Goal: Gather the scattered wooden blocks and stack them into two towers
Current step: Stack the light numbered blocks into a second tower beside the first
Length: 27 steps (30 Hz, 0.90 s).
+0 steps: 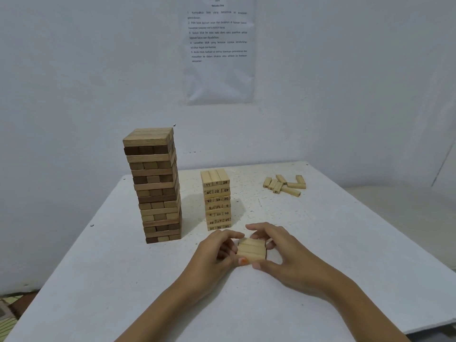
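Wood block set [251,249] in hands [214,253] [283,255], numbered tower [217,201] behind, loose blocks [286,186] right.

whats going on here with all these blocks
A person is stacking wooden blocks on a white table. Both the left hand and right hand grip a row of pale blocks lying side by side, just in front of the short numbered tower. A taller brown tower stands to its left. A few loose blocks lie scattered at the far right.
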{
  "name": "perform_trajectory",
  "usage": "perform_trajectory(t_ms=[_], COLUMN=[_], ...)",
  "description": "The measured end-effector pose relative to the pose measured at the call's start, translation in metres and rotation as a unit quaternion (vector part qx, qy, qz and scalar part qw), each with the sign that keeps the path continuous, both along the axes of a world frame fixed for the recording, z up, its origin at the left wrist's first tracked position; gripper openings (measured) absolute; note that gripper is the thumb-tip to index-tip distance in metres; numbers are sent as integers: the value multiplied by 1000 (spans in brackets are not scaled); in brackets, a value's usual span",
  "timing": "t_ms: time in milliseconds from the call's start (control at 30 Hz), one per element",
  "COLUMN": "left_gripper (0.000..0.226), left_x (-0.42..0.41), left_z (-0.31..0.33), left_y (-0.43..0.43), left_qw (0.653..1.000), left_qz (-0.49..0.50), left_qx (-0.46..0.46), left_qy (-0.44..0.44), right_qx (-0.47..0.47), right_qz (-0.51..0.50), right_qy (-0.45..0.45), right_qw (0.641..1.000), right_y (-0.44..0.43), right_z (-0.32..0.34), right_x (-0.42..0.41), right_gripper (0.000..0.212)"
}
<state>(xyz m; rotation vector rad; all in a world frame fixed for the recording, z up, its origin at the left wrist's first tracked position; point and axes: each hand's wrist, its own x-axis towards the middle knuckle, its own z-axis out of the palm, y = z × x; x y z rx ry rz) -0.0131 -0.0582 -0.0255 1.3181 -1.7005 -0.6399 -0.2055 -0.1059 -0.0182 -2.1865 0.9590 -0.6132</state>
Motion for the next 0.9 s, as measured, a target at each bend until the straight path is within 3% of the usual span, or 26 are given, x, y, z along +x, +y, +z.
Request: perform_trajectory(t_ms=[67, 167, 300, 400, 500, 600, 667, 767, 900], left_gripper=[45, 55, 61, 56, 66, 58, 72, 108, 112], left_x=[-1, 0, 0, -5, -7, -7, -10, -12, -10], left_z=[0, -1, 1, 4, 1, -1, -3, -2, 1], left_y=[1, 5, 10, 12, 10, 7, 5, 6, 2], left_qw=[1000, 995, 979, 970, 945, 938, 928, 920, 881], left_qz=[11, 50, 85, 63, 57, 47, 40, 47, 93], left_qx=[-5, -35, -52, -41, -8, 19, 22, 25, -5], left_qy=[-5, -79, -177, -232, -321, -342, -371, -388, -464], right_qx=[0, -23, -10, -59, -116, -233, -211, -276, -336], right_qz=[0, -1, -38, -49, -77, -121, -116, -141, -166], right_qy=[18, 67, 193, 263, 282, 290, 297, 310, 323], right_qw=[1000, 997, 980, 962, 949, 920, 924, 899, 869], right_y=[0, 1, 7, 20, 23, 21, 20, 21, 17], right_z=[0, 4, 4, -2, -16, -28, -33, -39, -45], right_x=[0, -2, -10, -5, -1, 1, 2, 4, 9], right_gripper=[59, 74, 87, 100, 107, 89, 72, 72, 79])
